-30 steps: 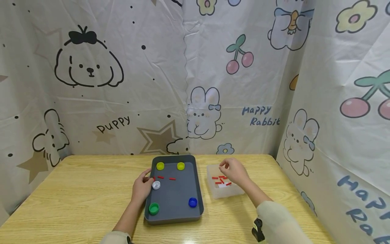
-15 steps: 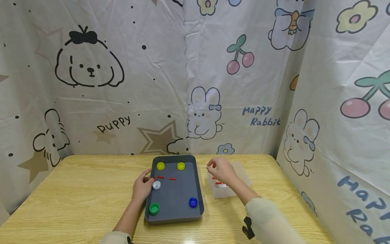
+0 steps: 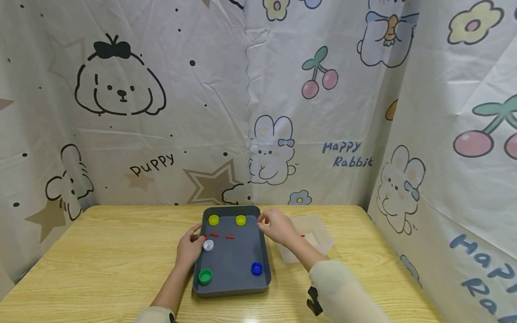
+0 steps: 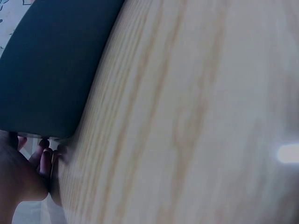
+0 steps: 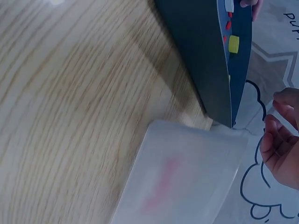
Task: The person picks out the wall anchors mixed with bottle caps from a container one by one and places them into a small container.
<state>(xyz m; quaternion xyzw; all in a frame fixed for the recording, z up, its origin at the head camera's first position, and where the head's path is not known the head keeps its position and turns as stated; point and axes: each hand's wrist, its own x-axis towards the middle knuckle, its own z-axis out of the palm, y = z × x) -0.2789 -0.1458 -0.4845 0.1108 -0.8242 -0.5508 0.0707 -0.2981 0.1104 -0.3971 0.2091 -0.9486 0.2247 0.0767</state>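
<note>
Gray tray (image 3: 234,255), lower centre; inside: two yellow caps (image 3: 213,220), one white cap (image 3: 208,245), one green cap (image 3: 205,277), one blue cap (image 3: 256,268), three red sticks (image 3: 214,235). Left hand (image 3: 189,246) grips left rim; right hand (image 3: 276,226) narrow near upper-right rim, can't tell if holding.

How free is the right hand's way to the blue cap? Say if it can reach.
Probably yes: the right hand is by the right rim of the tray, toward the far end, and nothing lies over the blue cap near the closer right corner. Whether the hand holds something, I cannot tell.
</note>
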